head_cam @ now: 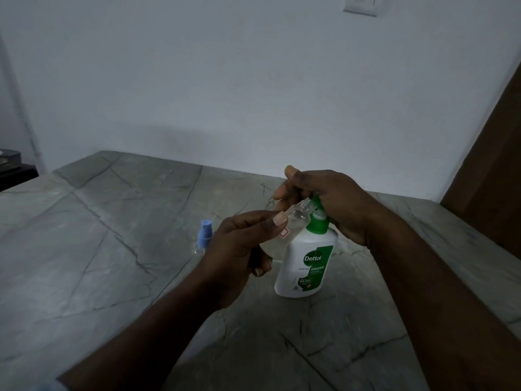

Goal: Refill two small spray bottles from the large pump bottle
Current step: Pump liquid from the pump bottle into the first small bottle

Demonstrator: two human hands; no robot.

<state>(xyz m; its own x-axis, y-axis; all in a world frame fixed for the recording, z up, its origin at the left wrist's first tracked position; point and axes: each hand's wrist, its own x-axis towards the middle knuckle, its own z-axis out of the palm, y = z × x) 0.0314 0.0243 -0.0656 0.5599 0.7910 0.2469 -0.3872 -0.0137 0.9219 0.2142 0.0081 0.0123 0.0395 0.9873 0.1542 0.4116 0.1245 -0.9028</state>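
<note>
A white pump bottle (pixel 306 263) with a green collar and a Dettol label stands on the stone counter (pixel 112 249). My left hand (pixel 239 249) grips a small clear spray bottle (pixel 296 218) with its cap off, tilted so its open neck sits right under the green pump spout. My right hand (pixel 329 198) lies over the pump head, fingers curled round it and hiding most of it. A second small clear bottle with a blue spray cap (pixel 204 235) stands on the counter just left of my left hand, partly hidden by it.
The grey veined counter meets a white wall (pixel 253 94) at the back. A brown wooden panel (pixel 490 179) rises at the right edge. A dark object (pixel 11 162) sits at the far left beyond the counter's end.
</note>
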